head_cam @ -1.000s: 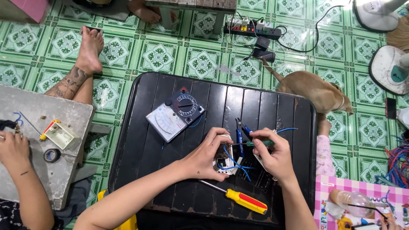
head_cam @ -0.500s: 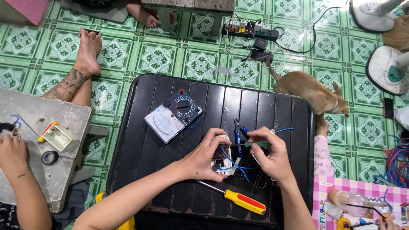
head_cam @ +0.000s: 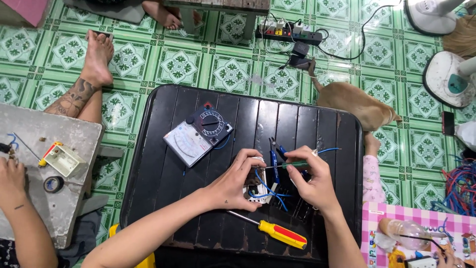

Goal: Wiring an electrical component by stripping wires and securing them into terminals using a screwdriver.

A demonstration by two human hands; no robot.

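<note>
Our right fingers (head_cam: 297, 166) were pinched shut on a thin green screwdriver (head_cam: 285, 164), its shaft lying level and its tip aimed left at the switch (head_cam: 258, 188). The right hand (head_cam: 312, 183) rested just beside that switch, over some dark parts we could not make out. Our left fingers (head_cam: 248, 161) were curled closed round the switch, a small white block, pinning it to the black surface (head_cam: 158, 149) near its middle. Blue wires (head_cam: 270, 191) looped out from the switch between the two hands, and one ran off to the right past the right hand.

We judged the switch light and rigid but easy to skid on the slatted top, so it was best gripped by its side walls, as the left hand (head_cam: 233, 186) had it. The wires looked springy and thin; we would take them near the stripped ends, not by the loops. The screwdriver seemed light, best held well down the handle for control.

Farther out lay a yellow screwdriver (head_cam: 277, 233) near the front edge, blue pliers (head_cam: 274, 156) just behind the switch, and a meter (head_cam: 196, 136) toward the back left. Beyond the surface, a co-worker's hand (head_cam: 10, 178) rested on a grey bench (head_cam: 64, 198) to the left, and a dog (head_cam: 354, 101) stood on the green tiles.
</note>
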